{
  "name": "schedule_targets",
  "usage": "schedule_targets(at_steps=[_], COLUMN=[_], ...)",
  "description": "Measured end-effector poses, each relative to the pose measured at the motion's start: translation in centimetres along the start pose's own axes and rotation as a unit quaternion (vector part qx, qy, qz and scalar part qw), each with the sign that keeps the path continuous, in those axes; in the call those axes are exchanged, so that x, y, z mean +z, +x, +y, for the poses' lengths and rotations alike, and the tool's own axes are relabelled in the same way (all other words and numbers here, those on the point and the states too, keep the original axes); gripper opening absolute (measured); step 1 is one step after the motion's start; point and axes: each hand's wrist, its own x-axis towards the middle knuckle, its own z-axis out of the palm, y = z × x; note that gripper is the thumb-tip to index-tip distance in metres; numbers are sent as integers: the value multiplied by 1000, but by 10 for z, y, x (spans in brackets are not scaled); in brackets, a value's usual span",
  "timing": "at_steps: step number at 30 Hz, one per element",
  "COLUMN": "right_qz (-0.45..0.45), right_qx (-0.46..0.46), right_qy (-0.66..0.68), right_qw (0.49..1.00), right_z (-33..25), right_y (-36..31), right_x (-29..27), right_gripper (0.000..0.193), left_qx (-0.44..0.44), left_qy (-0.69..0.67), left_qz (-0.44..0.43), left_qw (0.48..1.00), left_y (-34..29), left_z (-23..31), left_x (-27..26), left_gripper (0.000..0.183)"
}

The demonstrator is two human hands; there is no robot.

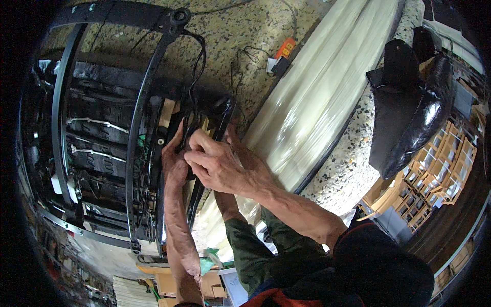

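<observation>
Both my hands are together at the right end of a black upholstered furniture piece (97,148) with a black metal frame (143,97). Several black cables (197,66) hang from the frame's upper joint and run down between my hands. My right hand (217,161) is closed, its fingers curled and pinching at the lower stretch of cable. Beside and partly under it, my left hand (175,161) is closed against the same spot; what its fingers hold is hidden. A piece of bare wood (167,112) shows just above my left hand.
A long bundle in clear plastic wrap (317,87) slants along the right. Beyond it lie a shiny black padded piece (414,107) and stacked wooden frames (442,163). An orange power strip (285,47) with wires sits on the speckled surface (230,30). Cardboard boxes (212,284) stand at the bottom.
</observation>
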Motion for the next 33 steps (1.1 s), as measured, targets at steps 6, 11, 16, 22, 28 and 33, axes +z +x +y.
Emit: schedule_targets(at_steps=[6,11,16,22,28,33], right_qz=[-32,-51,22,-27,-70,-126], right_qx=[-40,26,210,74,-25,-35], right_qy=[149,117,73,-14,-2,38], right_qw=[987,991,975,997,997,991], right_z=[-14,-28,-18,-10,-13,-5], right_y=[15,-1,5,32,38,32], right_x=[-17,-1,-22,4,3,-7], right_gripper=[6,4,22,28,19,10], left_qx=[-50,-149,-131,-133,-16,-63], left_qy=[-202,-296,-30,-125,-120,-162], left_qz=[-62,-119,-3,13,18,7], left_qw=[976,936,991,983,993,985], left_y=[2,36,13,0,-4,2], left_z=[-39,-73,-20,-14,-21,-26], left_x=[-9,-23,-15,-10,-7,-5], left_gripper=[58,56,55,46,46,47])
